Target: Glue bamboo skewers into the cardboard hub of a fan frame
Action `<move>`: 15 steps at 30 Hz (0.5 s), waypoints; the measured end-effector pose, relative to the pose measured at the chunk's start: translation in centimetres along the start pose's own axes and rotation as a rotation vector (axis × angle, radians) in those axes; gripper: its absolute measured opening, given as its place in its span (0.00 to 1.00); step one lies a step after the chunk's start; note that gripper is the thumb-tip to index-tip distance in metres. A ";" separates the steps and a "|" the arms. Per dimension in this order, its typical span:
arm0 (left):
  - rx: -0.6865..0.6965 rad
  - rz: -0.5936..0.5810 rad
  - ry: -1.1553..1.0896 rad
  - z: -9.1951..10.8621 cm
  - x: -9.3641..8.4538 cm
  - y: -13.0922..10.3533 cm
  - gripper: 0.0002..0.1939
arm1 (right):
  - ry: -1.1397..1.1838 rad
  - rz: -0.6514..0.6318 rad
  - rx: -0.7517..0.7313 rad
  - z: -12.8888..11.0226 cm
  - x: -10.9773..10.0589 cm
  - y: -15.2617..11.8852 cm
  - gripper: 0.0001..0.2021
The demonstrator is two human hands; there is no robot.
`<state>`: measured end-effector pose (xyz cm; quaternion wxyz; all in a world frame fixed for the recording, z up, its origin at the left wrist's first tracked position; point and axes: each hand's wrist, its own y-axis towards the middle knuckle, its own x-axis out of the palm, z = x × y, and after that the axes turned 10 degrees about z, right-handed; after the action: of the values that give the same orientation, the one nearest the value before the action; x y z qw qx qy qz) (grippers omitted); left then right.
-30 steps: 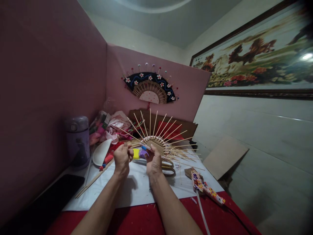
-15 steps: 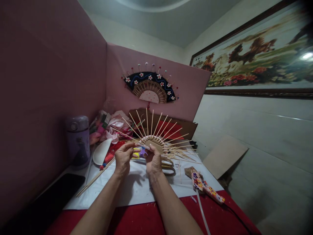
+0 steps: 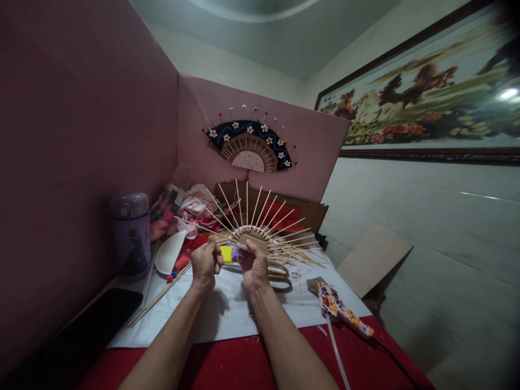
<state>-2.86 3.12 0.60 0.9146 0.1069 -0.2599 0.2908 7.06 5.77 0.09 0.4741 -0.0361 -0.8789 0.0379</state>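
My right hand (image 3: 255,266) grips the lower edge of a fan frame (image 3: 254,242), thumb on its near face. The frame is a half-round piece of brown cardboard with thin wooden sticks (image 3: 247,203) spread out from its curved rim. Just left of the frame's lower corner is my left hand (image 3: 204,264), its fingers curled closed; whatever they hold, if anything, is hidden. Below and behind my right hand lie scissors (image 3: 280,276) with gold-coloured handles. Yellow and purple packets (image 3: 226,254) show between my hands.
A floral glue gun (image 3: 343,311) lies at the right on the white sheet (image 3: 162,327). To the left are a purple bottle (image 3: 132,235), a white half-round piece (image 3: 169,253), long sticks (image 3: 160,296) and a black phone-like slab (image 3: 116,303). A decorated fan (image 3: 248,143) hangs on the pink board behind.
The fan frame has turned a little counterclockwise, its sticks swinging left. My left fingers, earlier reaching to the frame's left corner, have drawn back slightly and curled in.
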 end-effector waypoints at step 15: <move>-0.098 -0.073 -0.308 0.6 0.1 0.3 0.19 | -0.004 0.049 0.011 0.2 -0.3 0.3 0.07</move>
<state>-3.24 3.23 1.12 0.8780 0.1147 -0.4068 0.2247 7.08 6.08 -0.32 0.4715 -0.0550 -0.8784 0.0543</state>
